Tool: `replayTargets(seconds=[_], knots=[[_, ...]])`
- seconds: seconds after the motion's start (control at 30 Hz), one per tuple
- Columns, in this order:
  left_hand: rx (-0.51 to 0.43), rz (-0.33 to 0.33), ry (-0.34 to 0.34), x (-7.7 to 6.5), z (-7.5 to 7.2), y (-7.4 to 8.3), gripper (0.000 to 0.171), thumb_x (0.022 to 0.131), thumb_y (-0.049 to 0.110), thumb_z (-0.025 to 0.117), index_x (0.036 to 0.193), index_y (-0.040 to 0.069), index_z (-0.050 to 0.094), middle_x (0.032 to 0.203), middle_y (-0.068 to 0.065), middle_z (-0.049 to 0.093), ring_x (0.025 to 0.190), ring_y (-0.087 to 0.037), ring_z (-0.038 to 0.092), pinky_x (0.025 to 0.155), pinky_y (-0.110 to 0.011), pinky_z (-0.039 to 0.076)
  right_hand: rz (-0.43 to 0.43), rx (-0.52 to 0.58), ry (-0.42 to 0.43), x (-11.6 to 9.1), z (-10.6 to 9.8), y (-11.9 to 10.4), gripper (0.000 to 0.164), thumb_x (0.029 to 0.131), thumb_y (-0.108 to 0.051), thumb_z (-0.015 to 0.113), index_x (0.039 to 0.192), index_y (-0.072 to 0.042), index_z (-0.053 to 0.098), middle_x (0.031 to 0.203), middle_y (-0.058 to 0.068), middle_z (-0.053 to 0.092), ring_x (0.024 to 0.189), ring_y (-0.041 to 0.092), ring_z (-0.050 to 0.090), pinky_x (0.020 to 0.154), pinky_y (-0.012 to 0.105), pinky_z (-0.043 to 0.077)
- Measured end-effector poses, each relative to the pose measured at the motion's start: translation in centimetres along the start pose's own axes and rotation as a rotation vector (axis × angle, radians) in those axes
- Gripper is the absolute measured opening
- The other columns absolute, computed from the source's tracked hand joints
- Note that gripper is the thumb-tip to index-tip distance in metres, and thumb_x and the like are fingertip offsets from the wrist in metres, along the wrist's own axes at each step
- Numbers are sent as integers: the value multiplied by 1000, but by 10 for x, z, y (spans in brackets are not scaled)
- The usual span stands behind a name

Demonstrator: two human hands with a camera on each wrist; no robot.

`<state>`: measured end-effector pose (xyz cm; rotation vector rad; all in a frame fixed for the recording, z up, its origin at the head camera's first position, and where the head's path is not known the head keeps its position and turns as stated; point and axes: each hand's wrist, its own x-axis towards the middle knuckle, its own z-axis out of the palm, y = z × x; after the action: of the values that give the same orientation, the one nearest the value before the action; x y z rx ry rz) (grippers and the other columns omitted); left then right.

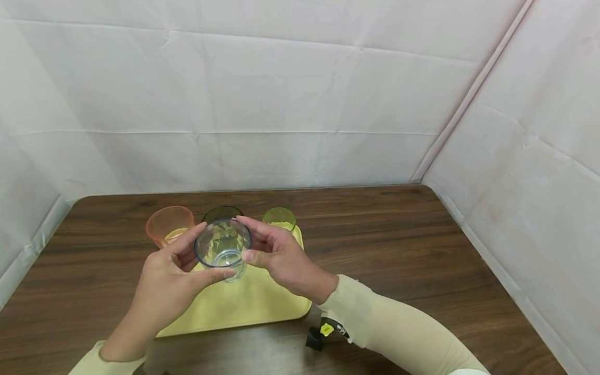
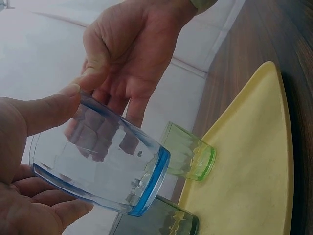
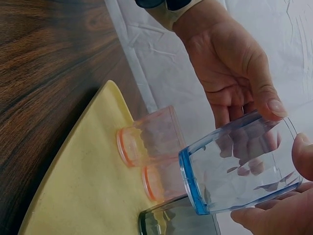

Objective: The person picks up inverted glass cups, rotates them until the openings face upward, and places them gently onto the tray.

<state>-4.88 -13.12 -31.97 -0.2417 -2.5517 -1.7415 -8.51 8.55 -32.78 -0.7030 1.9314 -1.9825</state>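
Both hands hold a clear cup with a blue-tinted base (image 1: 224, 239) above the yellow tray (image 1: 248, 304). The left hand (image 1: 164, 286) grips its left side, thumb near the rim. From the right, the right hand (image 1: 288, 258) pinches the rim between thumb and fingers. The cup's mouth tilts toward the head camera. Just behind it, partly hidden, stands a dark grey cup (image 1: 220, 211). A green cup (image 1: 279, 216) is on the tray beyond the right hand. Two orange cups (image 3: 151, 134) stand on the tray in the right wrist view, close together.
The tray lies on a dark wood-grain table (image 1: 398, 250). White sheeting (image 1: 281, 94) hangs along the back and sides. A small black device with a yellow tag (image 1: 326, 329) is at the right wrist.
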Motion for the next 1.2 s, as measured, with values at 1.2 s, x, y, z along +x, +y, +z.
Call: replayTargets(seconds=[1.2], knots=[[-87,20,62,1,15,-11,95,72,7,96,153,-3,47,147,-25,59,119,5,63,94,-6,52,70,-8,28,-1,-1,7,61,100,11,55,158,1,40,157,27,49,141,47,52,110,36,55]])
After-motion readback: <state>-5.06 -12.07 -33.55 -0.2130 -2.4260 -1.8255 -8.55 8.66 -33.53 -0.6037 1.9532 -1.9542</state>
